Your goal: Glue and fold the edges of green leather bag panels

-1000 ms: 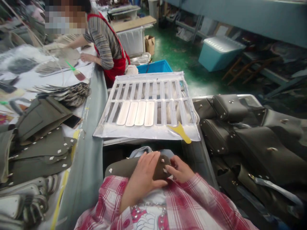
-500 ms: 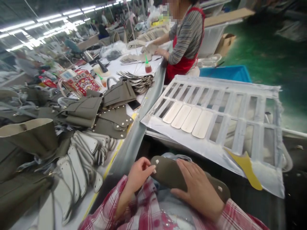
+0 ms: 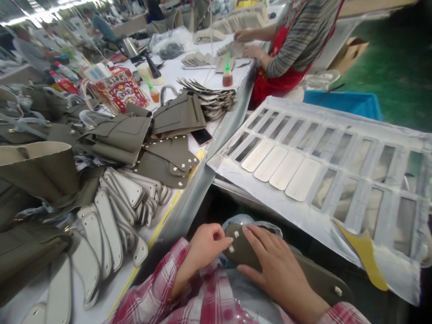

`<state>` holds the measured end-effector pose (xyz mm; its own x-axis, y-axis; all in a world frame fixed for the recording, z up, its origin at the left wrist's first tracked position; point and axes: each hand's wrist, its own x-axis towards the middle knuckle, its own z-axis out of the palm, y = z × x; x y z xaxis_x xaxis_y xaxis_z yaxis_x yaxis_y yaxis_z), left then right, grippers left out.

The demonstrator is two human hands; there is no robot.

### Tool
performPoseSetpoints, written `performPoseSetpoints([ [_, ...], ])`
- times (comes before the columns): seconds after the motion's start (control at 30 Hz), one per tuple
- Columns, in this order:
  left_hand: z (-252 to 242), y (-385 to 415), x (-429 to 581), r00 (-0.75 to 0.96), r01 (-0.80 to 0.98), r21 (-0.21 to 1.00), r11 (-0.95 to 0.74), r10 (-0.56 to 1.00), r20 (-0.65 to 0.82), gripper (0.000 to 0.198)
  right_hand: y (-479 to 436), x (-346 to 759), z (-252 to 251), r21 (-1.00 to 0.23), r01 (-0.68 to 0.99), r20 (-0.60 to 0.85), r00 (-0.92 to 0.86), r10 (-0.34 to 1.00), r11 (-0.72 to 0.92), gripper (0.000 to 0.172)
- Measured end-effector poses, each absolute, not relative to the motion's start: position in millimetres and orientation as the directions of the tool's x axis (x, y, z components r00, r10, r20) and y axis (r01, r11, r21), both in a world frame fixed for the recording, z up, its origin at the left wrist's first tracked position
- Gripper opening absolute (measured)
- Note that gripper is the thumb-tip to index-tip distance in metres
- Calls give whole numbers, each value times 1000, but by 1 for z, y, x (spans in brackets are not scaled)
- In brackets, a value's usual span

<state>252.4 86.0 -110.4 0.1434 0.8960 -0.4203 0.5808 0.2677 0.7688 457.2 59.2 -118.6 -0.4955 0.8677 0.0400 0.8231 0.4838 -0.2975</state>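
Observation:
An olive leather-like piece (image 3: 313,272), long with rounded ends, lies across my lap. Small white tabs show on it, two at its left end and one at its right end. My left hand (image 3: 207,245) is closed at the left end, fingers curled and thumb pressed to the edge beside a white tab (image 3: 231,248); its fingertips are partly hidden. Flat across the middle of the piece lies my right hand (image 3: 275,261), fingers stretched out and holding nothing. Clear plastic (image 3: 270,228) shows behind the piece.
Left, a table holds grey-white strap pieces (image 3: 110,229) and olive bag parts (image 3: 118,135). A white slotted frame (image 3: 249,182) carrying pale oblong pieces and a yellow scrap (image 3: 364,254) stands at right. Beyond are a blue bin (image 3: 344,104) and a co-worker in a red apron (image 3: 270,87).
The view has shifted, so the table and frame sit differently in it. Both hands keep much the same hold on the olive piece.

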Motion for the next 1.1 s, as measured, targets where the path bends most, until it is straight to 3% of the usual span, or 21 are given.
performPoseSetpoints([
  [0.37, -123, 92, 245, 175, 535, 812, 233, 910, -376, 30, 62, 456, -116, -242, 813, 21, -541, 841, 530, 65],
  [0.47, -126, 97, 242, 233, 464, 851, 247, 893, -386, 30, 63, 451, -115, -263, 812, 6, -538, 843, 520, 65],
  [0.6, -129, 97, 241, 322, 299, 892, 340, 843, -430, 36, 65, 437, -115, -304, 839, 26, -467, 884, 452, 80],
  [0.77, -136, 93, 237, 374, 176, 894, 412, 812, -448, 40, 68, 418, -114, -356, 837, 65, -422, 904, 416, 66],
  [0.9, -137, 92, 234, 395, 204, 917, 342, 829, -397, 36, 70, 413, -112, -379, 841, 21, -408, 913, 385, 59],
  [1.1, -132, 94, 237, 385, 235, 923, 306, 842, -377, 30, 68, 418, -114, -382, 836, 61, -402, 914, 394, 67],
])
